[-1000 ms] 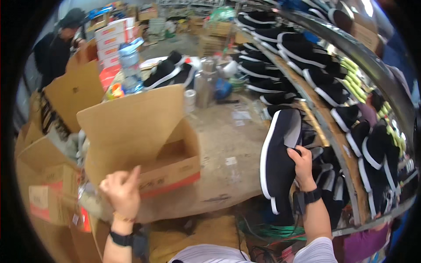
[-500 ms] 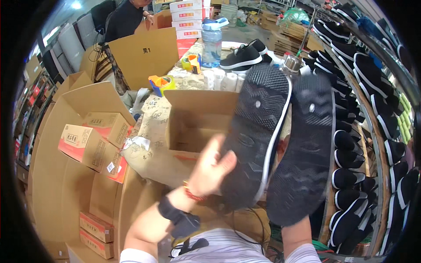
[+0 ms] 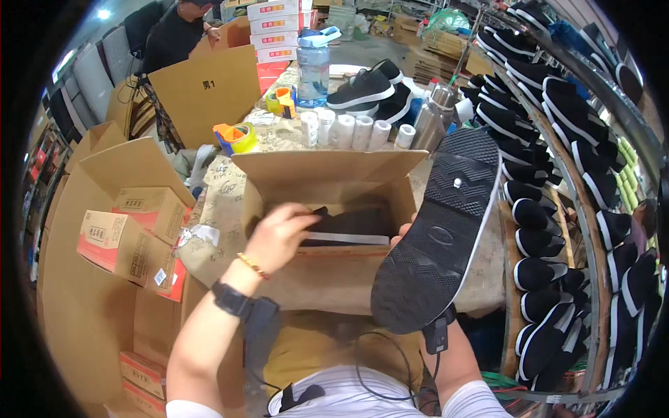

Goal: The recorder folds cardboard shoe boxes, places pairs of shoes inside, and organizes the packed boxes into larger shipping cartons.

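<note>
Shoe (image 3: 439,237), sole toward you, sits in your right hand's (image 3: 404,231) grasp, beside the open box (image 3: 331,167) holding its mate (image 3: 359,224). Your left hand (image 3: 277,240) reaches that mate's end; whether it grips, I cannot tell. Expect light weight, soft upper, flexible sole; hold the sole's edges at midfoot.

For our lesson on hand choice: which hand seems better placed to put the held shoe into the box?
Probably the right hand: it holds the held shoe by the open box's right end, while the left hand is at the other shoe, inside.
</note>
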Demonstrator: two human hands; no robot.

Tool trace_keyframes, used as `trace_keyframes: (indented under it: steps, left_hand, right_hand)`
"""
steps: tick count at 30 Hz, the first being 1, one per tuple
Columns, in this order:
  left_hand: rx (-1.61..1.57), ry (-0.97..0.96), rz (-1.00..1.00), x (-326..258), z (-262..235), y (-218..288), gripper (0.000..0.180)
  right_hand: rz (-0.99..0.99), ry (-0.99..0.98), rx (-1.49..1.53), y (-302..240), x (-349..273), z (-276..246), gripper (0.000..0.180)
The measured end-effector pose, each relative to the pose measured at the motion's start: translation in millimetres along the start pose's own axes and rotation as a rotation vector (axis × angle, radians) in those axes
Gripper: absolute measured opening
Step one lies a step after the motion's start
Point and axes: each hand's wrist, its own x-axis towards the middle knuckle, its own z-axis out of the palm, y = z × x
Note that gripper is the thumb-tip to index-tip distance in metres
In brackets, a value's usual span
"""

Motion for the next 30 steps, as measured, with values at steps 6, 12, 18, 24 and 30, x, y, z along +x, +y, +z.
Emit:
trace_keyframes:
  steps: [6, 12, 18, 24, 30]
  left_hand:
    - [-0.021, 0.501, -0.251, -0.4, -64.5, -66.8, 0.023]
    - [-0.511, -0.126, -0.471, -2.8, -38.2, -72.1, 0.053]
    - [-0.684, -0.007, -0.45, -26.3, -3.7, -87.4, 0.05]
    - [0.406, -0.006, -0.542, -14.0, 21.5, -24.8, 0.057]
    - [0.028, 0.427, -0.256, -12.5, 37.0, -34.1, 0.06]
  right_hand:
    - [0.132, 0.095, 0.221, 7.2, 19.2, 7.6, 0.03]
    - [0.13, 0.114, -0.132, -10.2, 32.8, 16.7, 0.028]
    - [-0.752, -0.225, -2.34, -10.6, 87.6, 32.8, 0.01]
    - [-0.521, -0.126, -2.422, -50.5, 70.1, 16.5, 0.024]
    - [0.112, 0.612, -2.501, -74.6, 41.5, -95.4, 0.036]
